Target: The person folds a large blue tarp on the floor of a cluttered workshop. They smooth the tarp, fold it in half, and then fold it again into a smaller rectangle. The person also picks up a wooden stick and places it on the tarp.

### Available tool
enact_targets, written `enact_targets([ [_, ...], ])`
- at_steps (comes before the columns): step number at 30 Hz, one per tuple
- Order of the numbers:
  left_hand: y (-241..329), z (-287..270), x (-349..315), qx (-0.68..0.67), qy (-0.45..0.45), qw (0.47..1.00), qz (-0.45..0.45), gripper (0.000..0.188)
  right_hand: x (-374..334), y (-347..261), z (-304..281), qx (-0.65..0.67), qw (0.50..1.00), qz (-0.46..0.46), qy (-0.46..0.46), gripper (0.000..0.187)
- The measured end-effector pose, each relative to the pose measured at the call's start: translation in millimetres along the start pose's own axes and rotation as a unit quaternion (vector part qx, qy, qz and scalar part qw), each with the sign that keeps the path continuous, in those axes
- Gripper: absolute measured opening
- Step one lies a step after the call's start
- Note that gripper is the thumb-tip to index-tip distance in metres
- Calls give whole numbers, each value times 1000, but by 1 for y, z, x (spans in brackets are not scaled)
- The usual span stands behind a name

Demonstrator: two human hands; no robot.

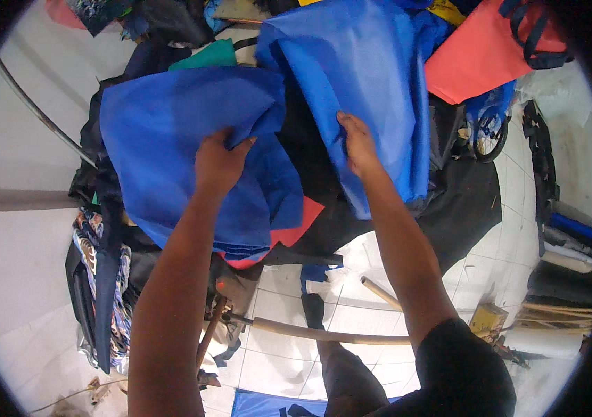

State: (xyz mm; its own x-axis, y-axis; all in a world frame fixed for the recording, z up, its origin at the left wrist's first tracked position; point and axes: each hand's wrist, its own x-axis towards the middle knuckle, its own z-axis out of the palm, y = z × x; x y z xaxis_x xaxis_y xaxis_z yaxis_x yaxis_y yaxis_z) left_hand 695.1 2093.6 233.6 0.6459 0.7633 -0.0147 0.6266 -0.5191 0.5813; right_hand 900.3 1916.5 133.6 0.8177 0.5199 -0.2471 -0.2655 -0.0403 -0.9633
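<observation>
My left hand (223,163) is closed, its thumb and fingers pinching a fold of a wide dark-blue fabric piece (150,132). The piece spreads over the pile at the left, and a stack of folded blue edges shows at its lower end. To the right, my right hand (360,146) grips the near edge of a second, brighter blue fabric piece (386,76), thumb uppermost. This one hangs in long folds. Black cloth (310,163) shows in the gap between the two. A red fabric corner (303,224) sticks out from under the left piece.
A red fabric bag (480,52) with dark handles lies at the far right, near a small spoked wheel (490,135). Patterned cloth (119,278) hangs at the left. A long pole (331,335) crosses above the tiled floor near my leg. Rolls (543,340) lie at the right.
</observation>
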Motion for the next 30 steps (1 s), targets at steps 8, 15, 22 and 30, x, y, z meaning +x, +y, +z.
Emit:
enact_targets([
  [8,13,-8,7,-57,-52,995,-60,65,-63,-7,13,256,937,224,-74,34],
  [15,14,-7,11,-25,-52,998,-38,75,-85,1,55,323,918,216,-85,16],
  [22,14,1,9,-23,-28,999,-32,81,-90,-11,58,323,919,210,-79,11],
  [30,27,-1,-40,-117,93,989,-19,76,-72,17,60,296,927,229,-41,18],
])
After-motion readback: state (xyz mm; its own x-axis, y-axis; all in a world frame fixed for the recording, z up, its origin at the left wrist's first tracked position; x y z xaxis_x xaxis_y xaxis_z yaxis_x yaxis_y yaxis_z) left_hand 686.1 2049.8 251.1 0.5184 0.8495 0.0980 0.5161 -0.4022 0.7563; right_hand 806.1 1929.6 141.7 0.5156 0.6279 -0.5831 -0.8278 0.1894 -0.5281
